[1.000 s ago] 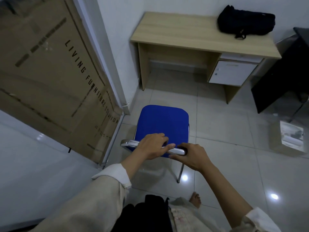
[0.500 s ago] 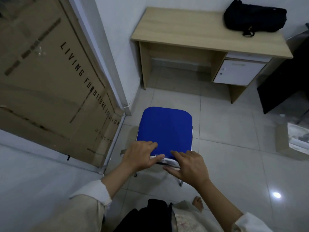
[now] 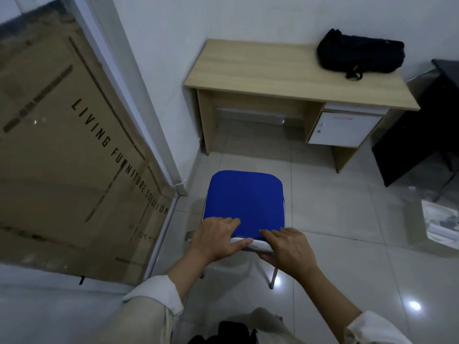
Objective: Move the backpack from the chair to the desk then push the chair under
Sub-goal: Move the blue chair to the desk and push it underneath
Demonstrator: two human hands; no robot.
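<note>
The black backpack (image 3: 360,53) lies on the far right of the light wooden desk (image 3: 263,73), which stands against the white wall. A chair with a blue seat (image 3: 244,202) and metal frame stands on the tiled floor in front of the desk's open knee space, apart from it. My left hand (image 3: 216,238) and my right hand (image 3: 289,249) both grip the top of the chair's backrest, side by side, fingers curled over its edge. The backrest itself is mostly hidden under my hands.
A large cardboard box (image 3: 62,155) printed "LIVING FURNITURE" leans behind a glass panel at the left. The desk has a white drawer unit (image 3: 344,127) on its right side. A dark cabinet (image 3: 427,125) stands right of the desk, and a small box (image 3: 439,222) sits on the floor.
The chair and both hands have moved forward toward the desk. The view has shifted so the desk now sits further right and lower in the frame.
</note>
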